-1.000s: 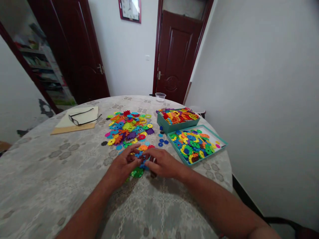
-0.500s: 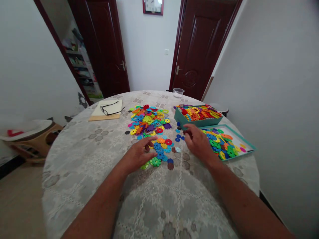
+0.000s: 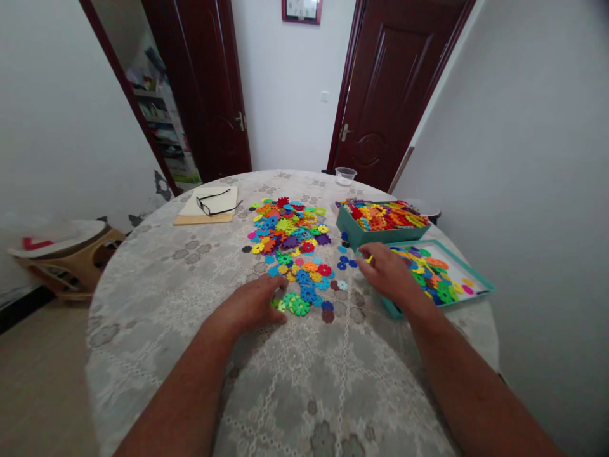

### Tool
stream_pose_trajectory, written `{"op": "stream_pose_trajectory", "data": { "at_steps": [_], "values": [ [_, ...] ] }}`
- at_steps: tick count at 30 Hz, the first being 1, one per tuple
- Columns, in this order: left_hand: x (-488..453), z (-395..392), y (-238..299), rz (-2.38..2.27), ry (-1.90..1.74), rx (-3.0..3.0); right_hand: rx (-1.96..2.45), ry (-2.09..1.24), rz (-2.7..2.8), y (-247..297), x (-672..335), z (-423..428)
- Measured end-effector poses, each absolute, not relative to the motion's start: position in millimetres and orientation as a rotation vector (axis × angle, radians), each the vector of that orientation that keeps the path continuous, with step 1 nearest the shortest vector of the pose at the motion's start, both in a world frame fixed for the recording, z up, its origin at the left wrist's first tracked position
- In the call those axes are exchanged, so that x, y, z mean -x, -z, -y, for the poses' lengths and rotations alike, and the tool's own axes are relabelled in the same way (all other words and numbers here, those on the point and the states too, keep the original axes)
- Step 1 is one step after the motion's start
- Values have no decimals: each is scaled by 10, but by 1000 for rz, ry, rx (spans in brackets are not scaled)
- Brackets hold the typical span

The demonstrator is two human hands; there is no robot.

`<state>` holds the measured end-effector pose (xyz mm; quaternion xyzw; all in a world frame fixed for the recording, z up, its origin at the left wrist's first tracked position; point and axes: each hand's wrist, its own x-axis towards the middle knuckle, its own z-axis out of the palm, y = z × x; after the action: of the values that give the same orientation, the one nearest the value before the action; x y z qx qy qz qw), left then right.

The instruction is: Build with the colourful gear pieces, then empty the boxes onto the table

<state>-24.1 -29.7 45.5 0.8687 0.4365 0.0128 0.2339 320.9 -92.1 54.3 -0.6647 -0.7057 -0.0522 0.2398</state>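
Left hand was nearer, fingers parted; green discs lay just right of them on the surface. Right hand was over the tray's left edge; grip could not be told.

The tablecloth is pale grey with darker flower figures; the box is teal; the scattered gears mix blue, green, yellow, red, orange and purple.

On the surface, gear pieces are lying heaped in the middle, glasses are resting on a pad to their left, and rightward a filled box is sitting behind a tray holding more, while a bowl is standing near the far edge.
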Motion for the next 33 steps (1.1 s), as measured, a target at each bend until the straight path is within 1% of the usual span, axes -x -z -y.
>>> {"op": "stream_pose_trajectory", "data": {
  "at_steps": [2,3,7,11,18,23,25,29,33],
  "values": [
    [217,286,-433,-1179,-50,-2398,1837,-157,2088,-502,-2999,972],
    [200,279,-418,-1173,-60,-2410,1867,-251,2134,-481,-2924,1001],
    [105,274,-364,-1149,-128,-2457,1945,-461,2228,-457,-2776,1104],
    [23,308,-327,-1075,-260,-2441,1808,-584,2253,-451,-2647,1156],
    [-57,362,-272,-951,-423,-2378,1491,-399,2102,-113,-2302,999],
    [-144,371,-239,-1122,-484,-2424,1267,-343,1948,-27,-2238,841],
    [-149,364,-247,-1196,-503,-2451,1300,-257,1873,3,-2284,777],
    [-89,360,-290,-1329,-509,-2458,1508,-24,1855,131,-2430,667],
    [-10,371,-283,-1280,-404,-2439,1664,42,1935,213,-2467,648]
  ]
}}
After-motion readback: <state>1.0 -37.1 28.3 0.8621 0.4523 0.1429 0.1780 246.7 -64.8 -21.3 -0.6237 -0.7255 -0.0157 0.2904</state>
